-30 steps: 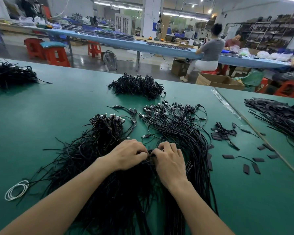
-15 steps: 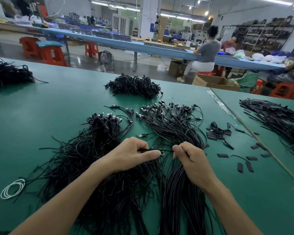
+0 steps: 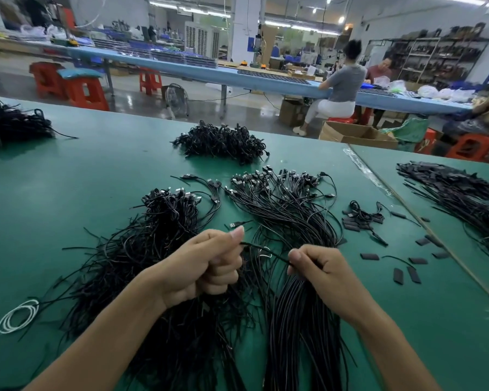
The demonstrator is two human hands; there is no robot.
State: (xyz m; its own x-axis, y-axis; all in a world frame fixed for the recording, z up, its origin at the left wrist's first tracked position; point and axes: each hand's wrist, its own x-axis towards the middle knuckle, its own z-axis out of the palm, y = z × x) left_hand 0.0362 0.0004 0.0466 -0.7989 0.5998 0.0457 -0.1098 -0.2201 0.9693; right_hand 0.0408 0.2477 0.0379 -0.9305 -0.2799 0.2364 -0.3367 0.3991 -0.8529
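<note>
A: Hands first?
B: Left hand [image 3: 206,266] is making a fist, thumb pinching a thin black cable [image 3: 256,246]. Right hand [image 3: 319,269] is pinching the same cable, fingers [image 3: 297,255] curled.
A: Cable location?
B: It's stretching between both hands, just above two cable bundles [image 3: 297,320] lying on the green bench [image 3: 68,179].
A: Farther out?
B: A white wire coil [image 3: 19,316] is lying left and black sleeve pieces [image 3: 398,275] are lying right. Another cable heap [image 3: 220,142] is sitting near the far edge.
</note>
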